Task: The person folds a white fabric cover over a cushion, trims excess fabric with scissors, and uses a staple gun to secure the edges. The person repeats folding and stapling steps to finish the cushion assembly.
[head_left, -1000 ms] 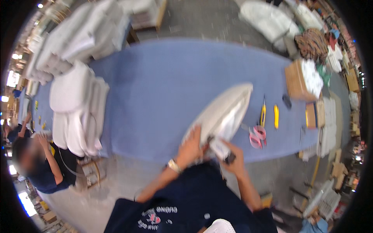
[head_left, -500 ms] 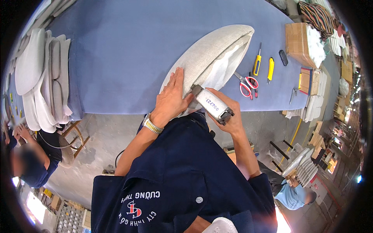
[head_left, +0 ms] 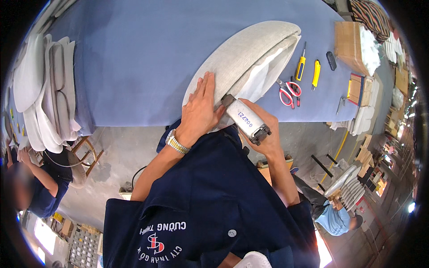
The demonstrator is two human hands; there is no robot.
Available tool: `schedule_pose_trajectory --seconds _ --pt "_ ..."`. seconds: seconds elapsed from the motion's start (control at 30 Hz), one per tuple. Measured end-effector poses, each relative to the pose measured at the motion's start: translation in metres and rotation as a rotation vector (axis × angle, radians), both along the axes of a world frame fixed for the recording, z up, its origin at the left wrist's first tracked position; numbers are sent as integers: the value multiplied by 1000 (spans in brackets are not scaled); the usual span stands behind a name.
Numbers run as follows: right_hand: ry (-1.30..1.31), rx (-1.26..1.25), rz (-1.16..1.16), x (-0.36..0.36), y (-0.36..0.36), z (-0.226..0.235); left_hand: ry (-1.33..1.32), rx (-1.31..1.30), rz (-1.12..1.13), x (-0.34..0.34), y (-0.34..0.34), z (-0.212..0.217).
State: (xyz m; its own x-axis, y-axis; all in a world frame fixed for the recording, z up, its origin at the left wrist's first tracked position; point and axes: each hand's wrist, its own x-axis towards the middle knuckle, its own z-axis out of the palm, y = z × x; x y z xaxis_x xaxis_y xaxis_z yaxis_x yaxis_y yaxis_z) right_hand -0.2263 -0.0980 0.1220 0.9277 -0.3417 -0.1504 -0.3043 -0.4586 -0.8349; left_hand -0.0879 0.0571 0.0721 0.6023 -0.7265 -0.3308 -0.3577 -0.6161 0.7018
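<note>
A grey fabric-covered seat cushion (head_left: 237, 58) stands tilted at the table's near edge, against my front. Its white lining (head_left: 261, 73) shows on the side facing right. My left hand (head_left: 201, 105) lies flat on the grey cover, fingers stretched out and held close together, the thumb by the cushion's edge. In my right hand (head_left: 268, 138) is a pale staple gun (head_left: 246, 119) with a dark nose, gripped from the right. The nose meets the cushion's edge just right of my left thumb; its exact contact point is hidden.
On the blue table (head_left: 134, 58), right of the cushion, lie red-handled scissors (head_left: 289, 93), a yellow screwdriver (head_left: 300, 67), a yellow utility knife (head_left: 316, 73) and a black object (head_left: 331, 60). A cardboard box (head_left: 348, 44) stands beyond. Stacked grey cushions (head_left: 49, 89) sit left. Other people work nearby.
The view has shifted slightly, so the table's things appear a little farther right. The cushion leans a bit more open. Both hands keep nearly the same places, the staple gun still at the edge.
</note>
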Motion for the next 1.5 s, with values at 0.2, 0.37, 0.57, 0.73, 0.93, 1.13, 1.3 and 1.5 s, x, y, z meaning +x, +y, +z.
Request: schedule_pose_trajectory --seconds 0.2,0.37,0.57,0.73,0.93,1.13,1.3,1.5 --pt "28 10 21 -6 -2 3 -14 0 -19 0 1 1" --pt "89 64 33 0 -3 8 27 -4 -8 0 2 -1" --pt "132 109 5 11 3 12 80 -1 -4 -1 3 -3" --pt "30 46 -14 8 8 2 224 -236 -139 26 16 -7" --pt "-16 13 -37 6 16 -4 240 -49 -56 19 27 -12" --pt "-11 -3 -49 -9 19 -7 124 192 -98 12 17 12" --pt "1 33 -35 -14 20 -2 104 205 -104 8 19 8" --pt "77 70 -12 2 17 7 82 199 -95 6 17 8"
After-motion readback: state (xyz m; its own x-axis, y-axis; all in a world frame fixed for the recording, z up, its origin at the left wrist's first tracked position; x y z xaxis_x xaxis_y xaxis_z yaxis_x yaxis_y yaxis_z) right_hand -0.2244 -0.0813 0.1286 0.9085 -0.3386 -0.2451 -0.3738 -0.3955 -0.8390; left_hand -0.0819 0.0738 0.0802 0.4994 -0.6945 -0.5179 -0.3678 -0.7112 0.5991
